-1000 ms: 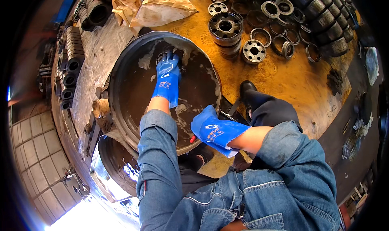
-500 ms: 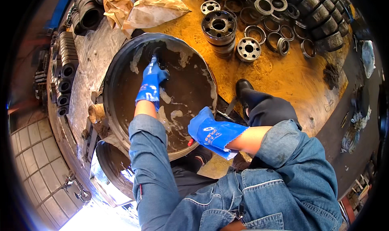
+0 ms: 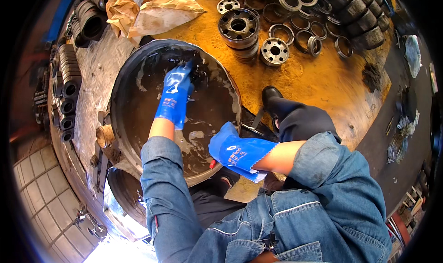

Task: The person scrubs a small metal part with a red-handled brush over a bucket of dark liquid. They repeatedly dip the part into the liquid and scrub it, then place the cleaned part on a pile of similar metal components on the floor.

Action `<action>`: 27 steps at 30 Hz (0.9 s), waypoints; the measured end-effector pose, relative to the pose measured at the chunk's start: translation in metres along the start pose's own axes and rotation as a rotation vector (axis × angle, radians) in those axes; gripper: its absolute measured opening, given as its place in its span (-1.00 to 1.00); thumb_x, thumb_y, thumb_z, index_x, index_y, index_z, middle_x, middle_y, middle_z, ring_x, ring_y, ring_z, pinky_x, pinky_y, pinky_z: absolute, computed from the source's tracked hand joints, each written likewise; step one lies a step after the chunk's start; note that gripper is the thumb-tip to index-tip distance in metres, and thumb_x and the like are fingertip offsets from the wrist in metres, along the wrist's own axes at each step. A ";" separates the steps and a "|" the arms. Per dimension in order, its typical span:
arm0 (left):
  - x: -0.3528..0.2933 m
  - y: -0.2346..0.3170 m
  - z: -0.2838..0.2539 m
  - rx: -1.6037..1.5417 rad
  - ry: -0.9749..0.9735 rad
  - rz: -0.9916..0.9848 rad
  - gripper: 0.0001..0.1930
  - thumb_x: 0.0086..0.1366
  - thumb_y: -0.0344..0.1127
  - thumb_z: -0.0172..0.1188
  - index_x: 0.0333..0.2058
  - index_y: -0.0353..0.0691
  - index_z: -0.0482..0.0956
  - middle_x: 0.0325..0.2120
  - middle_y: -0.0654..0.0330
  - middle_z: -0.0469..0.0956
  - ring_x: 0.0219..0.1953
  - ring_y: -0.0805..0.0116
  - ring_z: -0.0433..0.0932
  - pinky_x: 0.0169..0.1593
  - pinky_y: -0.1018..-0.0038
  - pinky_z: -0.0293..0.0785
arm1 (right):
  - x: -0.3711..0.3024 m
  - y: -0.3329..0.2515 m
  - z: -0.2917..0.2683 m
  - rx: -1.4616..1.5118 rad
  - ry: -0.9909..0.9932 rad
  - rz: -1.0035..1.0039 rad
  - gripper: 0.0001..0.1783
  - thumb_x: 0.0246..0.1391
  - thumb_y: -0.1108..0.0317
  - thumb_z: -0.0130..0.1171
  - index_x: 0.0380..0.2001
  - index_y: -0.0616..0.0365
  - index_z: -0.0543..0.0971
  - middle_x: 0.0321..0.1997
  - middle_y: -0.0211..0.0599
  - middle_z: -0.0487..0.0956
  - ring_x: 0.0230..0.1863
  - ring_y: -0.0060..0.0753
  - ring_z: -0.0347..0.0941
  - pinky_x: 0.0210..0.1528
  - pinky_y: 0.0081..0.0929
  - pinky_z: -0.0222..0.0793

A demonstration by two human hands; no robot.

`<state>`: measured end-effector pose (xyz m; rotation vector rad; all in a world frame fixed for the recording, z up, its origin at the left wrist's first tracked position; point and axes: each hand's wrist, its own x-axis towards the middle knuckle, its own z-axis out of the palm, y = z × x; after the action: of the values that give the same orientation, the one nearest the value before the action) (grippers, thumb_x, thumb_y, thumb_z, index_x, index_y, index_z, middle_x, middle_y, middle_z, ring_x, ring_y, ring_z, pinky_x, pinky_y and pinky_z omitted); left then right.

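Left hand (image 3: 177, 79) shifted rightward in basin (image 3: 119, 110), right hand (image 3: 224, 143) little changed

The left hand (image 3: 177, 82), in a glossy blue rubber glove (image 3: 170, 104) with a flared cuff, reaches toward the far left at the end of a nearly straight left arm (image 3: 168, 189), its fingertips hard to make out. The right hand (image 3: 225, 140), gloved alike, sits nearer and farther right, rounded inward with its grip hidden. Rolled blue denim sleeves (image 3: 316, 159) leave both wrists (image 3: 161, 128) partly bare, the bent right arm (image 3: 346, 184) angling in from the right.
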<state>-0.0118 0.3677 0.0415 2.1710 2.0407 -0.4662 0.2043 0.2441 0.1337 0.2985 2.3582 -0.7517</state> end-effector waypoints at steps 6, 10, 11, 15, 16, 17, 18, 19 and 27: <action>0.001 0.016 -0.002 -0.057 0.030 -0.058 -0.41 0.29 -0.32 0.24 0.31 0.15 0.50 0.18 0.00 0.59 0.23 -0.06 0.54 0.32 0.12 0.45 | 0.002 0.004 -0.004 0.026 -0.081 0.046 -0.65 0.22 0.18 0.34 0.07 -0.17 0.76 0.05 -0.59 0.75 0.06 -0.35 0.64 -0.02 0.02 0.26; 0.000 -0.015 0.042 -0.083 0.129 -0.101 -0.39 0.41 -0.40 0.00 0.40 0.30 0.38 0.08 -0.04 0.65 0.17 -0.10 0.59 0.31 0.13 0.45 | 0.006 -0.003 0.004 0.028 -0.039 -0.002 -0.66 0.21 0.18 0.35 0.05 -0.18 0.77 0.01 -0.59 0.76 0.02 -0.35 0.64 -0.07 0.00 0.26; 0.005 -0.010 0.044 -0.061 0.164 -0.072 -0.42 0.39 -0.40 0.00 0.35 0.27 0.43 0.03 0.00 0.67 0.12 -0.06 0.62 0.27 0.11 0.47 | 0.007 0.001 0.005 0.039 -0.033 0.006 -0.66 0.20 0.18 0.35 0.04 -0.18 0.77 0.00 -0.59 0.76 0.01 -0.35 0.64 -0.09 -0.01 0.26; 0.006 -0.015 0.055 0.044 0.265 0.005 -0.46 0.34 -0.42 0.02 0.28 0.13 0.51 -0.13 0.10 0.73 -0.04 0.03 0.69 0.11 0.09 0.55 | 0.010 0.001 0.006 0.041 -0.011 -0.026 -0.67 0.18 0.20 0.37 0.02 -0.18 0.78 -0.05 -0.59 0.76 -0.04 -0.34 0.63 -0.14 -0.04 0.26; 0.004 -0.018 0.062 0.090 0.287 0.015 -0.46 0.34 -0.42 0.02 0.28 0.10 0.51 -0.13 0.10 0.73 -0.05 0.03 0.70 0.11 0.10 0.55 | 0.009 0.000 0.006 0.035 -0.019 -0.027 -0.67 0.17 0.20 0.37 0.02 -0.18 0.78 -0.05 -0.59 0.76 -0.04 -0.34 0.63 -0.15 -0.04 0.26; 0.004 -0.018 0.065 0.133 0.311 0.028 -0.46 0.33 -0.43 0.03 0.29 0.08 0.50 -0.13 0.10 0.73 -0.05 0.04 0.70 0.10 0.10 0.55 | 0.009 0.000 0.006 0.029 -0.029 -0.024 -0.67 0.17 0.20 0.37 0.02 -0.18 0.78 -0.06 -0.59 0.76 -0.04 -0.34 0.63 -0.15 -0.04 0.25; 0.006 -0.010 0.056 0.106 0.247 0.007 -0.45 0.35 -0.43 0.01 0.32 0.07 0.47 -0.12 0.09 0.73 -0.04 0.02 0.70 0.11 0.11 0.55 | 0.009 0.002 0.005 0.029 -0.038 -0.013 -0.67 0.17 0.20 0.37 0.02 -0.18 0.78 -0.06 -0.59 0.76 -0.05 -0.34 0.63 -0.15 -0.04 0.25; 0.010 -0.003 0.046 0.079 0.182 -0.014 -0.44 0.37 -0.42 -0.01 0.35 0.06 0.43 -0.11 0.08 0.72 -0.03 0.00 0.70 0.13 0.11 0.55 | 0.008 0.003 0.005 0.029 -0.047 -0.003 -0.67 0.17 0.20 0.37 0.02 -0.18 0.78 -0.06 -0.59 0.76 -0.05 -0.34 0.63 -0.15 -0.04 0.25; -0.005 0.032 -0.006 -0.197 -0.149 -0.360 0.03 0.12 -0.27 0.42 0.54 0.03 0.07 -0.05 -0.18 0.69 0.02 -0.17 0.68 0.17 0.06 0.57 | 0.017 -0.003 0.010 0.030 -0.070 0.085 -0.59 0.22 0.21 0.33 0.14 -0.15 0.72 0.04 -0.58 0.74 0.09 -0.32 0.62 -0.01 0.03 0.28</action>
<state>0.0208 0.3623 0.0448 1.6148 2.2876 -0.4270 0.1949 0.2361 0.1178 0.3764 2.2551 -0.7454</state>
